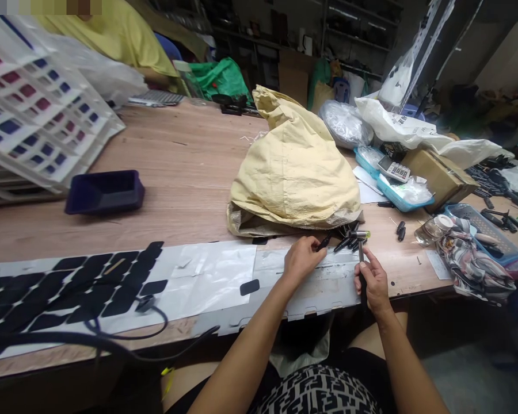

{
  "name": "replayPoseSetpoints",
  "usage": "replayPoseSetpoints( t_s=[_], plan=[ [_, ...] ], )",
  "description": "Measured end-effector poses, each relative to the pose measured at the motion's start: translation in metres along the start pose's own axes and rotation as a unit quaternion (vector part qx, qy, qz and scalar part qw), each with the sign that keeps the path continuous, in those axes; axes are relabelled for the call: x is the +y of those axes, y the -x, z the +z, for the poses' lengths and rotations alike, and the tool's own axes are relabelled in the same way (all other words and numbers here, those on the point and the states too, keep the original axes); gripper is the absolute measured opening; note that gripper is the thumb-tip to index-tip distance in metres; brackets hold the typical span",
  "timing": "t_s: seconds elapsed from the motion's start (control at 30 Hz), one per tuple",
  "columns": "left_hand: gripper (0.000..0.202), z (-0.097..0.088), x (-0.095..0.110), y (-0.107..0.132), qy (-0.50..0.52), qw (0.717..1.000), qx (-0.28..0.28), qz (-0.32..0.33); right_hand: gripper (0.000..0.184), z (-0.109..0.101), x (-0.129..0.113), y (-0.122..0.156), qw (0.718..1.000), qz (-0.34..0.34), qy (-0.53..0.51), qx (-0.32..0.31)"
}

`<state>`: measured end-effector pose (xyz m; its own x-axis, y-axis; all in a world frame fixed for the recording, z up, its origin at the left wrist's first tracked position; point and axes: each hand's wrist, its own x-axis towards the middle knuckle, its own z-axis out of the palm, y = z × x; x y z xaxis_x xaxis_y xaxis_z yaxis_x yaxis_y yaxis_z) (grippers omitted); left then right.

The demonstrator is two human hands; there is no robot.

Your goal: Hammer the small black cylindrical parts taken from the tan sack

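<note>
My left hand [302, 257] is closed on a small black part [324, 242], pinched between the fingertips. My right hand [374, 283] grips a small hammer [362, 270] by its dark handle. The hammer's head, with a yellow-green tip, points up and lies near several slim black parts [342, 245]. These parts are heaped at the front edge of a yellowish cloth sack [297, 167]. Both hands are above a grey-white sheet [302, 287] along the table's near edge. A dark rounded pad [249, 287] lies to the left of my left hand.
Rows of black pads [86, 287] cover a white sheet at left, crossed by a black cable [164, 328]. Behind stand a purple tray [106, 192] and a white crate [38, 109]. A glass jar [431, 230], patterned cloth [475, 261] and blue baskets crowd the right. A person in yellow [116, 40] sits opposite.
</note>
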<state>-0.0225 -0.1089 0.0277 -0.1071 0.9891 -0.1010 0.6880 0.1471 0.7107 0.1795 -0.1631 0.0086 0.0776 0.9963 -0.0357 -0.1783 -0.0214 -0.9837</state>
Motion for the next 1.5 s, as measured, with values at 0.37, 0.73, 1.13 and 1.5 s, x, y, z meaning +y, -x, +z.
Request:
replayPoseSetpoints(
  t_s=[0.37,0.73,1.13,1.5],
  plan=[
    [0.02,-0.007,-0.074,0.033,0.032,0.986,0.008,0.166,0.059,-0.001,-0.001,0.0,0.999,-0.004,0.035,-0.006],
    [0.017,-0.004,-0.075,0.028,0.067,0.985,0.021,0.159,0.039,0.016,-0.008,0.021,0.907,-0.2,0.33,-0.166],
    [0.016,-0.006,-0.071,0.027,0.066,0.988,0.009,0.141,0.045,0.032,-0.016,0.025,0.85,-0.262,0.414,-0.191],
    [0.013,-0.007,-0.069,0.027,0.056,0.988,0.002,0.141,0.049,0.034,-0.012,0.029,0.792,-0.264,0.519,-0.186]
  ],
)
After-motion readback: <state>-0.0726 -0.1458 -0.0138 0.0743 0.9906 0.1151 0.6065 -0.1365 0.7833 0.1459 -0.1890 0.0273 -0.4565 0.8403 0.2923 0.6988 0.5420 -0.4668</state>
